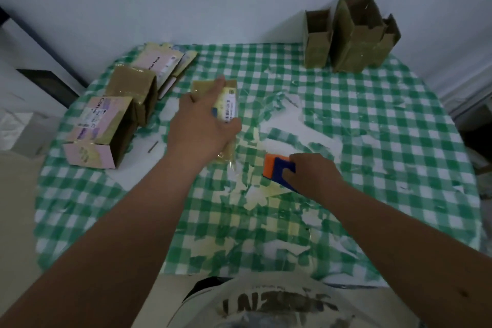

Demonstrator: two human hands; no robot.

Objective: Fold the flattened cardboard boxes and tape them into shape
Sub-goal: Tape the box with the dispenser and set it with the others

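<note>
Right hand [314, 172] grips an orange-and-blue tape dispenser [278, 168], fingers curled over its blue side, low on the table [399, 141] near centre. Checked green-and-white cloth, glossy, worn through in pale torn patches around the middle. Left hand [205, 125], just beyond and to the left, grasps a small cardboard box [226, 100]; thumb and fingers wrap it, hiding most of its near half. Clear tape trails off the box's near end, shiny and crinkled. White barcode label on the box's top, print too small to read.

Left side: 2 taped boxes [106, 125], brown and pink card, stacked unevenly; label text blurred, only "Con" legible. Beyond them, a stack of flattened boxes [165, 64], pale pink with printed writing, hard to make out.

Far right, against the wall: 3 upright open-topped brown boxes [351, 37], flaps raised, touching each other.
</note>
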